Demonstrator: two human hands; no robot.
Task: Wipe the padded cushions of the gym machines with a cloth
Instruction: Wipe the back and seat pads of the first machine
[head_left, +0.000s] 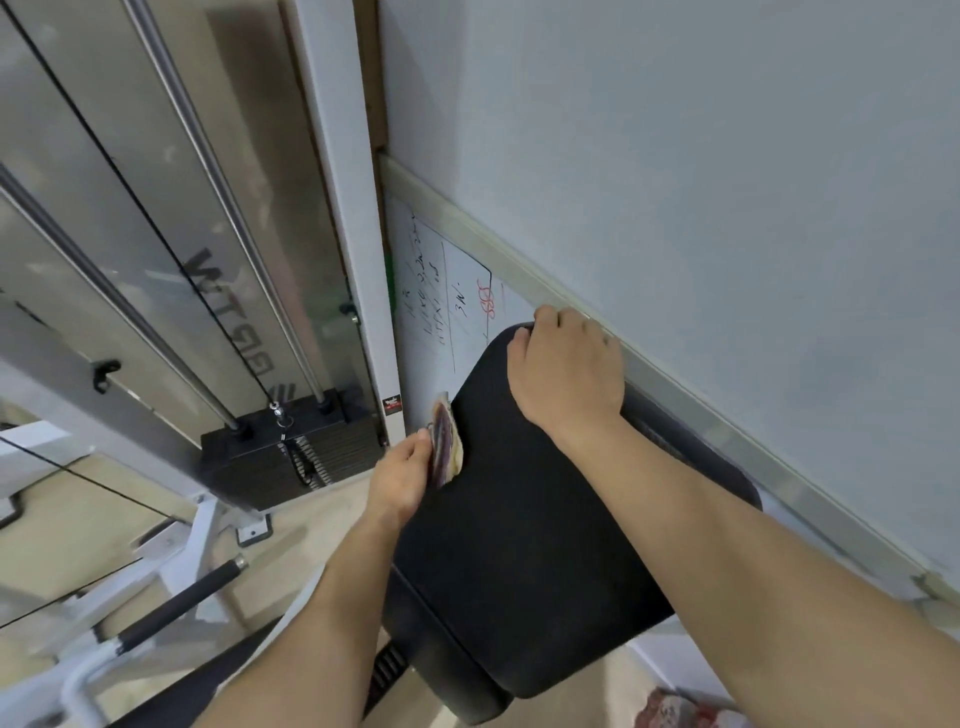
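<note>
Leftmost stands a cable machine: a grey frame (340, 208), chrome guide rods (208, 171) and a black cable (130, 208) running down to a dark weight stack (291, 457). Below it lie pale floor and a bar with a black grip (182, 605). Next comes a whiteboard (457, 291) with black and red handwriting, leaning against a pale grey wall (727, 182). The black cushion (519, 519) fills the middle, its top near the whiteboard. At the cushion's left edge the left hand (400, 480) is closed on a folded, patterned cloth (447, 447), pressing it against the pad's side. The right hand (566, 369) rests on the cushion's upper end, fingers curled over the top edge, gripping it. A reddish patterned rag (680, 709) lies at the bottom right.
</note>
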